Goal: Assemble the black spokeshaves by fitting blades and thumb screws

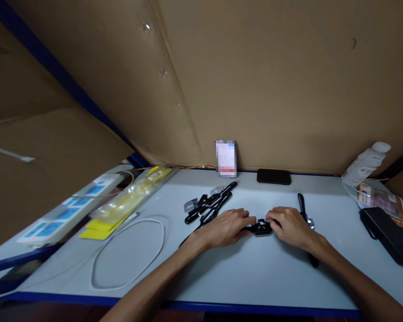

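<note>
A black spokeshave body [262,227] lies between my hands, just above or on the tabletop. My left hand [231,224] is closed on its left handle, fingers and thumb pinching near the middle part. At the other end my right hand [288,226] has its fingers curled round the right side, hiding that handle. Another spokeshave [309,221], with black handles and a shiny metal middle, lies partly beneath my right wrist. To the left is a pile of black spokeshave parts [211,206], with grey metal blades [190,205] beside it; my left forearm covers some of it.
A lit phone [226,159] leans on the back panel, near a dark phone [273,176] lying flat. Leftward are a white cable [161,241], yellow packets in plastic [129,197] and a power strip [70,209]. Rightward stand a bottle [366,165] and a black case [387,235].
</note>
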{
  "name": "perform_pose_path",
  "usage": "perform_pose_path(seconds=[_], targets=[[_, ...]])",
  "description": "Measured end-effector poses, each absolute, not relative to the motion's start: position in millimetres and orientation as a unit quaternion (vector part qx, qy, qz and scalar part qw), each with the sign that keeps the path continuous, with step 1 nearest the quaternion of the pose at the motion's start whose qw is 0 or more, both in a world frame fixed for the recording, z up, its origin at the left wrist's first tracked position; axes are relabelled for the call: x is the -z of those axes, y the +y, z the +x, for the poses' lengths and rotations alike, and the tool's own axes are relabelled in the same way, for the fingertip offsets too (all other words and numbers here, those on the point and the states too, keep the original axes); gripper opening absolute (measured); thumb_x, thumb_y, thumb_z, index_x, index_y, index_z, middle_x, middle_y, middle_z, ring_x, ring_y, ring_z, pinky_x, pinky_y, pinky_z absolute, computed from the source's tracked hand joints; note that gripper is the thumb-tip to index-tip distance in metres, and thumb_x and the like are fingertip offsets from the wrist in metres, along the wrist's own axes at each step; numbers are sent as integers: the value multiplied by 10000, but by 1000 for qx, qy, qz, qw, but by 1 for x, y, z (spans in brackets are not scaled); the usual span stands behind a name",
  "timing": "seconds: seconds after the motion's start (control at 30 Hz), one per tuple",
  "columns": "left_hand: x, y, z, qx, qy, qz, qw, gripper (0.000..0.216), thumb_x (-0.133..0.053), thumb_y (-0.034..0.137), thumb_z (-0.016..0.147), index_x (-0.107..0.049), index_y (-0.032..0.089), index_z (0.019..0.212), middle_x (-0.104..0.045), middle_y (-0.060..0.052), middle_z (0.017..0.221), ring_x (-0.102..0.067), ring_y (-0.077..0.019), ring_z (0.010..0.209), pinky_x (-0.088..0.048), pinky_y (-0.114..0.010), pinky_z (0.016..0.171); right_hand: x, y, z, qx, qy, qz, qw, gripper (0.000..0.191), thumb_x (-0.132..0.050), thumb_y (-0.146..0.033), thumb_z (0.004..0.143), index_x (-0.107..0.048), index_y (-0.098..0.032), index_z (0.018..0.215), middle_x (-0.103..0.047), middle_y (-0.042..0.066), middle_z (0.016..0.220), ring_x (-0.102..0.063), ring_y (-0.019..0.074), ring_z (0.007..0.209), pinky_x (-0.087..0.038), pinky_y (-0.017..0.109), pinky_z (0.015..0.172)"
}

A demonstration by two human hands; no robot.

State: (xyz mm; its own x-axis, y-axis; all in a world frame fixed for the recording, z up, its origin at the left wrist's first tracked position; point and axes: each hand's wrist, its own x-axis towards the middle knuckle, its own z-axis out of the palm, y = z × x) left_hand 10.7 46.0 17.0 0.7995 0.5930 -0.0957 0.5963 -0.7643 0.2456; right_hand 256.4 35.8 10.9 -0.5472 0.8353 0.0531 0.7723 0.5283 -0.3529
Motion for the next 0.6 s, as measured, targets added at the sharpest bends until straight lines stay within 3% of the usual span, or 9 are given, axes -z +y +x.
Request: perform_pose_path(seconds=[0.17, 0.6], targets=[[-16, 46, 9, -2, 321, 936, 145, 189, -614, 256, 1005, -576, 218, 1186, -647, -49, 1000, -631, -240, 919, -455, -335, 762, -12, 33, 255, -141, -873, -461, 75, 284, -497, -88, 908, -720, -216, 1029, -739, 28, 971, -652, 183, 841, -376, 298, 734], [-14, 48, 9, 0, 315, 938, 145, 183, -617, 245, 1002, -584, 226, 1180, -642, -39, 982, -622, -244, 940, -456, -335, 774, -12, 34, 258, -154, -864, -467, 103, 273, -490, -60, 907, -715, -202, 966, -730, 22, 930, -633, 166, 802, -384, 289, 743]])
